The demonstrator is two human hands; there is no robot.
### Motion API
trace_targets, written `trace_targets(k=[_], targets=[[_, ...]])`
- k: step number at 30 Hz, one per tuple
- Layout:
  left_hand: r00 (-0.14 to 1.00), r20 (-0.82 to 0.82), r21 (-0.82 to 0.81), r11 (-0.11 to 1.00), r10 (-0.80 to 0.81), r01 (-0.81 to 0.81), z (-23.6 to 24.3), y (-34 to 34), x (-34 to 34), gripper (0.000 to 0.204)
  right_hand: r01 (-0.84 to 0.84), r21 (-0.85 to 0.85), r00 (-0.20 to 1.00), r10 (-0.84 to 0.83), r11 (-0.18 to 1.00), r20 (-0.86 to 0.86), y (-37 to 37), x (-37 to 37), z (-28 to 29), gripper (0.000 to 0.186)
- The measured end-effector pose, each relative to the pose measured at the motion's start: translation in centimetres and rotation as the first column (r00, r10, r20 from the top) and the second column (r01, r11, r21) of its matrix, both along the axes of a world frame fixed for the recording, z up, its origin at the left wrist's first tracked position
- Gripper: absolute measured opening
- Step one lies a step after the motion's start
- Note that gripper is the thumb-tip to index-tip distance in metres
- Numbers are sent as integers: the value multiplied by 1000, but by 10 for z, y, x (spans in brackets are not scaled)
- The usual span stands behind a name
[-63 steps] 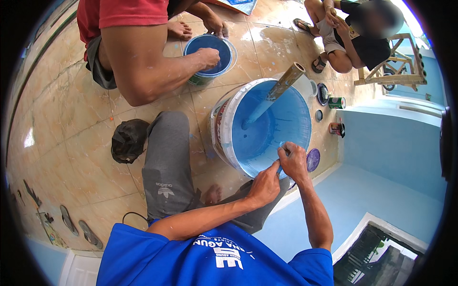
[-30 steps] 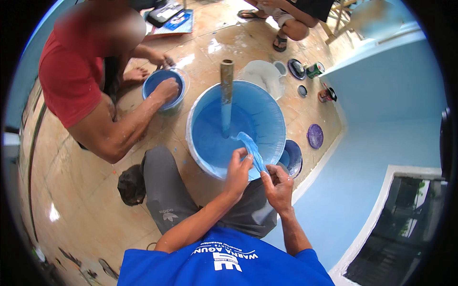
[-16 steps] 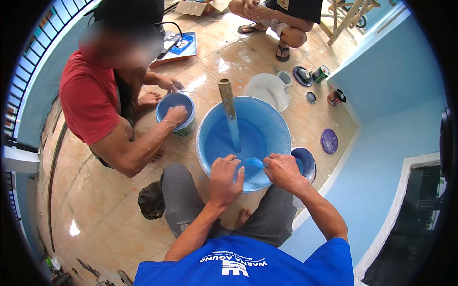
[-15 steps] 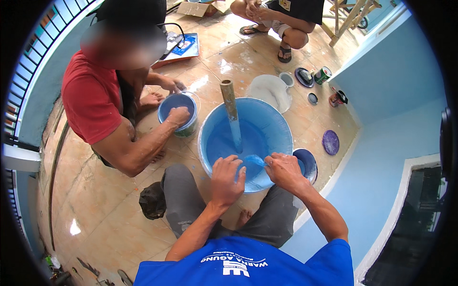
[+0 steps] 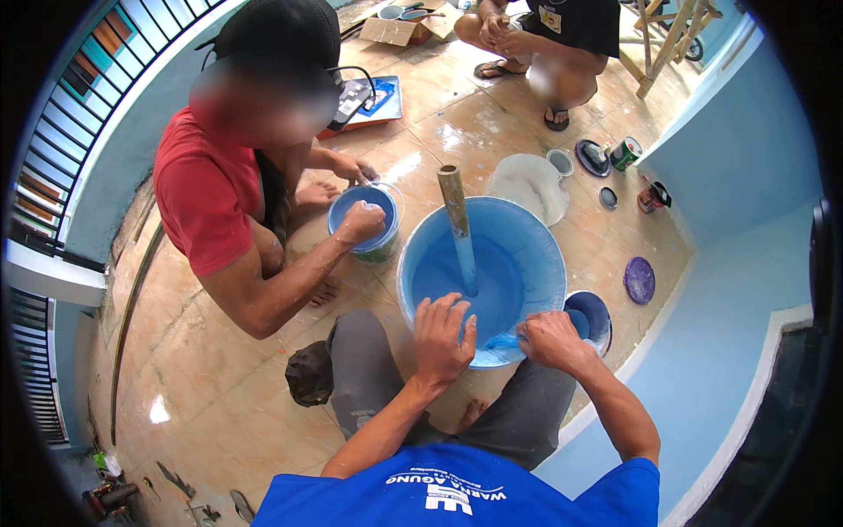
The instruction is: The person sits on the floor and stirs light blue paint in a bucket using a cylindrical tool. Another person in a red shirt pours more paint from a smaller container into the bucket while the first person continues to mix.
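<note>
A large bucket point(image 5: 536, 250) with blue paint inside stands before me, a bamboo pole point(image 5: 455, 206) leaning upright in it, coated blue on its lower part. My left hand point(image 5: 445, 347) is over the near-left part of the bucket, fingers apart and holding nothing. At the near-right rim, my right hand point(image 5: 549, 338) pinches a crumpled, paint-coated light-blue strip point(image 5: 500, 342), perhaps plastic, which hangs inside the bucket. Just beyond my right hand is a smaller dark-blue bucket point(image 5: 600, 318).
A person in red point(image 5: 206, 193) reaches into a small bucket point(image 5: 386, 241) at the left; another person point(image 5: 562, 48) squats behind. A white lid point(image 5: 527, 180), cans point(image 5: 625, 154), a purple lid point(image 5: 639, 279), a tray point(image 5: 391, 97) and a dark bag point(image 5: 309, 378) lie around. Blue walls point(image 5: 720, 176) bound the right.
My left hand has let go of the blue strip, which both hands held a second ago, and its fingers spread. My right hand keeps hold. The whole view has shifted.
</note>
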State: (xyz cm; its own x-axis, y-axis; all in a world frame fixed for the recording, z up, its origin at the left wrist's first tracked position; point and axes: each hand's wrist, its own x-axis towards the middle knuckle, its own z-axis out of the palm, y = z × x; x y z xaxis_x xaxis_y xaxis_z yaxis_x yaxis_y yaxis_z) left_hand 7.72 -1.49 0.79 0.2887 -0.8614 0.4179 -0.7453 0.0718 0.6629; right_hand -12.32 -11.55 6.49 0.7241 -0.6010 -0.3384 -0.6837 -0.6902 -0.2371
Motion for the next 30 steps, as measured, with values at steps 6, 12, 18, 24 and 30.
trace_targets(k=[6, 12, 18, 24, 30], targets=[[998, 37, 2, 999, 45, -45, -3, -11, 13, 28, 253, 69, 878, -259, 965, 402, -19, -35, 63, 19], [996, 85, 36, 999, 29, -32, -2, -12, 12, 26, 563, 200, 574, -554, 801, 602, -83, -79, 94, 23], [994, 98, 57, 997, 42, -48, 1, -15, 13, 26, 391, 3, 791, -338, 920, 510, -240, 9, 11, 27], [994, 96, 36, 998, 55, -58, 2, -15, 13, 26, 252, -225, 771, -55, 941, 635, -393, 217, 38, 49], [993, 101, 69, 996, 54, -61, 0, -14, 11, 27, 128, 138, 710, -188, 982, 679, -355, 211, 101, 57]])
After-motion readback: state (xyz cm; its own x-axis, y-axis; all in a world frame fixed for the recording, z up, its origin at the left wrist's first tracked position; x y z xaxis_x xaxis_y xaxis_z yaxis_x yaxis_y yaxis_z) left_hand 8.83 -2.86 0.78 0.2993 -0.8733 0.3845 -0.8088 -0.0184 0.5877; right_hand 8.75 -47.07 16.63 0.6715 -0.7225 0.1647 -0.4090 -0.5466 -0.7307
